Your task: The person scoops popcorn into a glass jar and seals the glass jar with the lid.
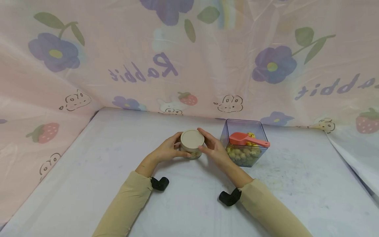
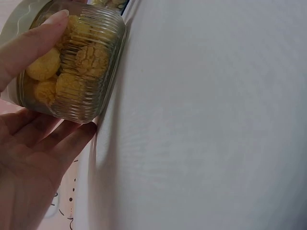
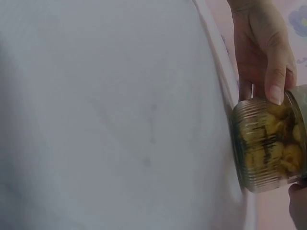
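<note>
A ribbed clear jar (image 2: 72, 67) holds several round yellow popcorn pieces (image 3: 273, 139) and has a cream lid (image 1: 192, 139) on top. It stands upright on the white table in the head view. My left hand (image 1: 168, 149) grips the jar's side from the left, thumb in front and fingers around the back. From the right, my right hand (image 1: 215, 148) holds the lid's edge between thumb and fingers. Only a small part of the right hand (image 3: 298, 206) shows in the right wrist view. Most of the lid falls outside that view.
Right of the jar stands a clear bluish square container (image 1: 225, 131), partly filled with popcorn (image 1: 241, 155). A coral-red scoop (image 1: 248, 139) lies across its top, handle over the right rim. Behind the white table (image 1: 183, 204) hangs a pink patterned curtain (image 1: 207, 65).
</note>
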Action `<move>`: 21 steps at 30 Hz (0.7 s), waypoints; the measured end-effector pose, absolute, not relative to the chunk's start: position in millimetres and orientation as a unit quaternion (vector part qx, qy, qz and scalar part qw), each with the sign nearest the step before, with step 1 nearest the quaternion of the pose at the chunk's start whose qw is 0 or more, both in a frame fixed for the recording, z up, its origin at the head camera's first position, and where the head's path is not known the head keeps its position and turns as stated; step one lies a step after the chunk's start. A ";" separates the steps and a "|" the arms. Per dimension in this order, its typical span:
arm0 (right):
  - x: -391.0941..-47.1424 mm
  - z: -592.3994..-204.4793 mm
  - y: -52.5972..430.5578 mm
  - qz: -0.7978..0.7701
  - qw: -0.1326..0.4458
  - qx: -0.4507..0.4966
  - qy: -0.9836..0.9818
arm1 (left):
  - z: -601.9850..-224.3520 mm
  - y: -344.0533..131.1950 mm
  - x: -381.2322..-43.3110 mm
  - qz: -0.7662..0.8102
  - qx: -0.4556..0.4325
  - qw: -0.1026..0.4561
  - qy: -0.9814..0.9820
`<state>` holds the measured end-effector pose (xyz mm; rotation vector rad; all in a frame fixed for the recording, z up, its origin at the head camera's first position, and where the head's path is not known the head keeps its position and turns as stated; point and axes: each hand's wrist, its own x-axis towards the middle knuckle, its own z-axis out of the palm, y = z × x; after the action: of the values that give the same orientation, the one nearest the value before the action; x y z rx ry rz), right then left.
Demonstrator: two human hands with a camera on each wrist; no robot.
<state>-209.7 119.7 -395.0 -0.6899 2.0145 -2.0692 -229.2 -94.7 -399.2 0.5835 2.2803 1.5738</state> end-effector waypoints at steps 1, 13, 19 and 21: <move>-209.4 -395.0 119.4 -0.691 0.083 -0.228 0.681 | -398.8 -94.8 -228.9 0.550 0.204 0.153 0.795; -208.4 -399.2 111.5 -0.677 0.056 -0.158 0.716 | -398.1 -95.2 -228.7 0.557 0.206 0.153 0.790; -208.2 -397.8 111.9 -0.676 0.065 -0.153 0.718 | -399.9 -96.2 -229.6 0.561 0.207 0.157 0.786; -208.6 -397.2 113.4 -0.682 0.070 -0.165 0.709 | -401.8 -96.3 -230.9 0.563 0.208 0.160 0.784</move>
<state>-208.6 113.4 -397.2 -0.4968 2.1322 -2.0524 -230.9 -96.3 -401.8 0.5953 2.2392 1.6094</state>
